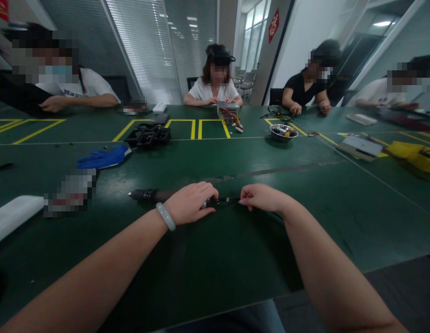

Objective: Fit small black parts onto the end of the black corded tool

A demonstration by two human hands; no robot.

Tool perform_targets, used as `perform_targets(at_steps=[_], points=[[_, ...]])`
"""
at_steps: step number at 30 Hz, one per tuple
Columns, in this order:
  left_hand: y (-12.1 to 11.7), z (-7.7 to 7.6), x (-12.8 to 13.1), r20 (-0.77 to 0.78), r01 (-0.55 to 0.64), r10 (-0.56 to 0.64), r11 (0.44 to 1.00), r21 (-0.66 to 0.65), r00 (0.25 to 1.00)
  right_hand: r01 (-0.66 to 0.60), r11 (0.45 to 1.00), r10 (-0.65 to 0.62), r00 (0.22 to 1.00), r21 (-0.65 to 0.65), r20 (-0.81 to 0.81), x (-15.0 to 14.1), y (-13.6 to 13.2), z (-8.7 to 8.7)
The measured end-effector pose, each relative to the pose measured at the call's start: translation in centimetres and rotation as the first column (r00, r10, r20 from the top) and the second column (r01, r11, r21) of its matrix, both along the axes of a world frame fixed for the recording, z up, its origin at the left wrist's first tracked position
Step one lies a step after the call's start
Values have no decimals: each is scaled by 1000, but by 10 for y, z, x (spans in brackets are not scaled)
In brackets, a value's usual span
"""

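Observation:
On the green tabletop, a dark electric screwdriver (145,195) lies lengthwise with its metal tip pointing left. My left hand (190,201), with a pale bangle at the wrist, wraps over the tool's rear part and hides much of it. A thin black cable (230,200) comes out of that rear end. The fingers of my right hand (261,196) are pinched on the cable, a short way right of the tool. More cable runs on beneath my right wrist.
A blue glove (104,158) and black plastic parts (147,135) lie beyond my left hand. Farther off are a metal bowl (283,133) of small parts and a grey box (228,111) with coloured wires. Several people sit across the table (208,259). Yellow cloth (414,155) lies right.

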State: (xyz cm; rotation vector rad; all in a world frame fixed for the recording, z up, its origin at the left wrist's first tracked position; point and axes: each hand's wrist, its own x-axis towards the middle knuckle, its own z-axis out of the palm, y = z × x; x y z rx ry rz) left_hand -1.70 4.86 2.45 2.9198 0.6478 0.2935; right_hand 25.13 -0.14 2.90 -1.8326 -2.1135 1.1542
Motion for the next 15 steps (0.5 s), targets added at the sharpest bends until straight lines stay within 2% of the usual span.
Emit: perform_targets(at_steps=[3, 6, 10, 15], points=[[-6, -1, 4, 18, -38, 37, 999, 29, 999, 87, 990, -94, 994, 109, 61, 0, 3, -3], [-11, -2, 10, 38, -80, 77, 995, 61, 996, 128, 978, -141, 988, 163, 69, -1, 5, -4], [-15, -4, 14, 57, -110, 105, 990, 94, 993, 128, 984, -131, 991, 125, 16, -3, 4, -3], [-18, -6, 17, 95, -122, 111, 985, 120, 989, 94, 995, -89, 987, 35, -135, -11, -2, -2]])
